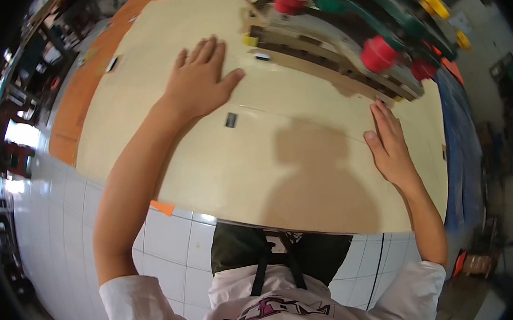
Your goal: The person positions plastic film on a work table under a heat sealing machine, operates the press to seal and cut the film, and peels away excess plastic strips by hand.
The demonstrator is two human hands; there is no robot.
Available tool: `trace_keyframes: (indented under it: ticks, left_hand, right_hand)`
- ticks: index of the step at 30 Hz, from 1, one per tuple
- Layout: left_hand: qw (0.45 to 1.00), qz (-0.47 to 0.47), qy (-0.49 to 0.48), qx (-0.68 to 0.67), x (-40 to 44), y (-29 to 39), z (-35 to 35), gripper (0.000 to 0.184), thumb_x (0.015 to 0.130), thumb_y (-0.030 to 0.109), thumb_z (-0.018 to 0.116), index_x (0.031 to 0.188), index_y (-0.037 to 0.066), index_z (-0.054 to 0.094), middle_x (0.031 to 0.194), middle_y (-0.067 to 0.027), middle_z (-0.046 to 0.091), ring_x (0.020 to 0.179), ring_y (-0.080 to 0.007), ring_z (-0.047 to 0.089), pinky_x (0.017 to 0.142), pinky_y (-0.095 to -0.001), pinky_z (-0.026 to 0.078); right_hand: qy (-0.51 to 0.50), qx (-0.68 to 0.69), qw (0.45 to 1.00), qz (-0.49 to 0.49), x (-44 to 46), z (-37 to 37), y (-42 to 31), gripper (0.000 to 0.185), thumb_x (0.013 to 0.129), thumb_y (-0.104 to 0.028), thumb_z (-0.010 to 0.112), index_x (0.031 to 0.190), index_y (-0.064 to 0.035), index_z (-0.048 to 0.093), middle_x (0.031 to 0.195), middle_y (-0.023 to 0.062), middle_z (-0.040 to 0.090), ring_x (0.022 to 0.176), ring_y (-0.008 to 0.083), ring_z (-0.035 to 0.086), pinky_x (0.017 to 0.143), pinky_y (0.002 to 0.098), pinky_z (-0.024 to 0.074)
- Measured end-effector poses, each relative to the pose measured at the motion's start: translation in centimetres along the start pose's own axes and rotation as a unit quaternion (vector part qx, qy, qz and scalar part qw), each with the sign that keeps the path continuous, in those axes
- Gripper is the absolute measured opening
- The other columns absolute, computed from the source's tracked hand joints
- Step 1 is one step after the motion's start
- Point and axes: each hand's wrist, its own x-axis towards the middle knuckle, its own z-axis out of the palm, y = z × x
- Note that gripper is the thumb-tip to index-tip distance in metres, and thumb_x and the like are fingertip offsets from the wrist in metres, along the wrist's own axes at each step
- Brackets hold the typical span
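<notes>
A large pale yellow sheet covers the work surface in front of me. My left hand lies on its upper left part, palm down with the fingers spread and nothing held. On the right side, my right hand rests at the sheet, thumb apart from the fingers, and its fingertips are by the end of a long bar under the green machine. A small black rectangle sits on the sheet to the right of my left forearm. A small black and white piece is beside the bar.
Red knobs stick out from the machine. Orange board shows along the left edge, and an orange tab at the front edge. Blue material hangs at the right. White floor tiles are below.
</notes>
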Motion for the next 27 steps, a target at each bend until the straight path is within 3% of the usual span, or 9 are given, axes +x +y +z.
trace_keyframes:
  ticks: [2,4,8,11,16,27]
  left_hand:
    - [1.0,0.004,-0.005,-0.002,0.0,0.2,-0.2,0.073,0.1,0.052,0.042,0.152,0.001,0.035,0.16,-0.0195,0.031,0.151,-0.0308,0.024,0.123,-0.0472,0.015]
    - [1.0,0.011,-0.012,-0.003,0.2,0.5,-0.3,0.072,0.101,0.052,0.042,0.152,0.001,0.035,0.16,-0.0192,0.031,0.151,-0.0306,0.024,0.123,-0.0466,0.015]
    - [0.999,-0.012,-0.037,0.013,0.4,1.0,-1.0,0.07,0.101,0.05,0.043,0.153,0.003,0.035,0.161,-0.0174,0.03,0.152,-0.03,0.023,0.123,-0.0447,0.015]
    - [0.998,-0.015,-0.05,0.023,0.6,0.8,-0.8,0.069,0.101,0.048,0.043,0.154,0.004,0.035,0.162,-0.0162,0.029,0.152,-0.029,0.021,0.123,-0.0439,0.014]
    - [0.998,-0.029,-0.062,0.012,0.7,1.1,-0.9,0.067,0.101,0.045,0.043,0.154,0.004,0.033,0.162,-0.0157,0.028,0.152,-0.0291,0.021,0.123,-0.0436,0.012]
    - [0.997,-0.033,-0.073,0.009,0.9,1.2,-0.8,0.068,0.102,0.044,0.042,0.154,0.002,0.031,0.162,-0.0182,0.027,0.152,-0.03,0.021,0.123,-0.0447,0.012]
  right_hand:
    - [0.019,-0.02,0.999,0.037,-1.0,-0.4,1.0,0.059,0.101,-0.035,0.052,0.145,0.0035,0.041,0.155,0.0258,0.033,0.144,0.0437,0.031,0.117,0.0571,0.0213]
    - [0.053,0.063,0.995,0.049,-1.3,-0.5,1.2,0.06,0.1,-0.036,0.054,0.139,0.0077,0.044,0.15,0.0298,0.037,0.141,0.0455,0.034,0.116,0.0584,0.0236]
    - [0.093,0.057,0.992,0.06,-1.4,-0.2,1.7,0.06,0.099,-0.039,0.056,0.134,0.009,0.046,0.145,0.0317,0.04,0.138,0.0472,0.037,0.115,0.0594,0.0256]
    - [0.066,0.02,0.995,0.075,-1.7,-0.6,2.2,0.063,0.099,-0.041,0.055,0.139,0.0065,0.044,0.149,0.0318,0.037,0.14,0.0474,0.034,0.115,0.0607,0.0239]
    - [0.027,-0.087,0.992,0.091,-2.1,-0.2,4.9,0.065,0.102,-0.049,0.045,0.153,-0.009,0.036,0.157,0.0313,0.027,0.147,0.0467,0.025,0.116,0.0645,0.0167]
    - [0.031,-0.084,0.992,0.089,-1.9,-0.4,5.6,0.066,0.103,-0.054,0.04,0.154,-0.0132,0.035,0.158,0.0293,0.027,0.147,0.0457,0.024,0.117,0.063,0.0151]
